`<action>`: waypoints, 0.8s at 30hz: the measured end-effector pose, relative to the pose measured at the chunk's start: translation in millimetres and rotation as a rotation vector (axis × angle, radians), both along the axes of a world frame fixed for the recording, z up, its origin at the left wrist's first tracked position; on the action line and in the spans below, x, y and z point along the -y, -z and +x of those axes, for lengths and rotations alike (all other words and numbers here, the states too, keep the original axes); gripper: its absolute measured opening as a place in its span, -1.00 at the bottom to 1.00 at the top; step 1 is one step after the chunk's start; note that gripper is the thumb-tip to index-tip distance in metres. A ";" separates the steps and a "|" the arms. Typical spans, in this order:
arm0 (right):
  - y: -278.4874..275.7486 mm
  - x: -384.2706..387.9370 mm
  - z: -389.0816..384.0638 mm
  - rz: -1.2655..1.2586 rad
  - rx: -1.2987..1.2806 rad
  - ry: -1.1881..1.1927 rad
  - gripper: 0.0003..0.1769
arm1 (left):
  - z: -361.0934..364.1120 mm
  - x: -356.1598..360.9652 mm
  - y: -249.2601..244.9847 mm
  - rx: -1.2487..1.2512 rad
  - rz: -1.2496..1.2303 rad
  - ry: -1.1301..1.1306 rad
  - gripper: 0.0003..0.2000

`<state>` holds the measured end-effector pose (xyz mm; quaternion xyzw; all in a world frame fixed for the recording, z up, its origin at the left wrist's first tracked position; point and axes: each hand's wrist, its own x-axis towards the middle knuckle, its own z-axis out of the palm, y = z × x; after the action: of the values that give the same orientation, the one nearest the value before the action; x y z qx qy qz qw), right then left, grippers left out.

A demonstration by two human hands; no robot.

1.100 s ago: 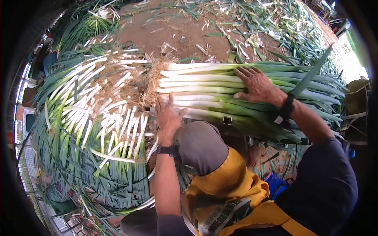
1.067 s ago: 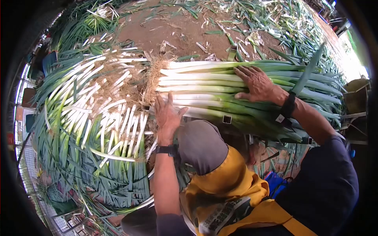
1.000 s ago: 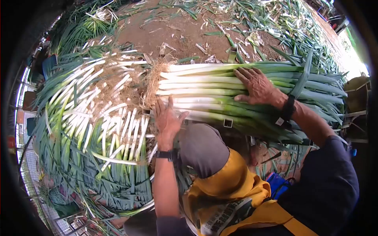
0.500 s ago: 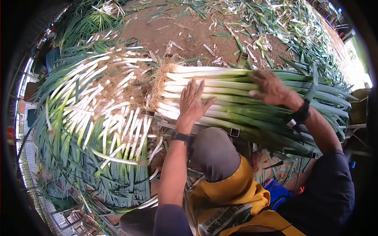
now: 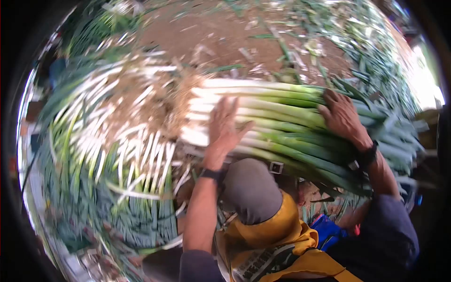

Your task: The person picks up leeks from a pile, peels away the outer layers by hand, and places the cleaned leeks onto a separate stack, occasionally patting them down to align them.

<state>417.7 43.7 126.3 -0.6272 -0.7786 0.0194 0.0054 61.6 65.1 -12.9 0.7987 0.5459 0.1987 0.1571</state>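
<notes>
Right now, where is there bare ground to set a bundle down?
Mostly bare dirt lies beyond the leek bundle, between heaped leeks on the left and scattered trimmings on the right. Nearer is crowded: left hand and right hand lie on the bundle.

Motion smears the whole frame. The heaped leeks (image 5: 117, 141) at left show only as white and green streaks, and single stalks cannot be told apart. The palms of the left hand (image 5: 223, 129) and right hand (image 5: 343, 120) face down on the leek bundle (image 5: 277, 110) and are hidden. A grey cloth-covered shape (image 5: 251, 188) covers the bundle's near edge, and its leaf tips blur out at right. The small clip (image 5: 276, 167) is too small to identify. The dark lens rim cuts off every corner.
</notes>
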 end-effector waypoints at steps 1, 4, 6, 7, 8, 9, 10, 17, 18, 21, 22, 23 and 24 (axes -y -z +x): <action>10.7 -2.9 6.3 0.052 0.007 -0.032 -0.46 | 1.6 -0.4 2.5 0.038 0.071 -0.009 -0.11; 32.4 -29.4 22.4 0.001 -0.008 -0.035 -0.43 | 0.0 -7.9 22.7 0.110 0.263 -0.070 -0.08; 39.4 -38.7 38.6 -0.043 0.123 -0.036 -0.36 | 5.9 -7.0 24.4 0.081 0.181 -0.091 0.00; 43.3 -41.3 44.6 -0.017 0.110 -0.053 -0.33 | 2.6 -7.1 15.1 0.070 0.074 -0.063 0.03; 59.0 -47.2 63.4 -0.018 0.123 -0.081 -0.31 | 0.6 -2.9 11.6 0.093 -0.012 -0.050 0.02; 58.8 -46.4 64.5 -0.033 0.127 -0.080 -0.31 | -2.4 1.8 8.8 0.204 -0.027 -0.024 0.00; 56.0 -48.7 65.7 -0.036 0.133 -0.071 -0.31 | -7.1 7.1 -3.2 0.283 -0.062 -0.013 -0.06; 96.5 -132.0 164.6 0.000 0.698 -0.638 -0.41 | -112.0 141.0 -56.3 0.742 -0.253 -0.284 -0.41; 70.5 -131.1 135.4 -0.105 0.643 -0.500 -0.47 | -145.4 171.0 -81.6 0.724 -0.356 -0.294 -0.41; -5.0 -125.7 -11.4 -0.265 0.948 -0.310 -0.52 | -236.7 251.7 -84.8 0.792 -0.382 -0.570 -0.55; -33.6 -96.1 -80.7 -0.209 0.960 -0.383 -0.55 | -259.5 278.9 -95.1 0.691 -0.330 -0.698 -0.34; -27.1 -101.5 -91.1 0.012 0.509 -0.719 -0.54 | -292.8 303.0 -87.9 0.674 -0.285 -0.763 -0.33; -46.8 -70.8 -163.0 -0.064 0.422 -0.678 -0.51 | -320.8 324.1 -79.5 0.657 -0.239 -0.827 -0.32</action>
<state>254.7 114.4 173.1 -0.3246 -0.9245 -0.0850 -0.1807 -259.2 -259.0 66.6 0.3896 0.7556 0.4199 0.3179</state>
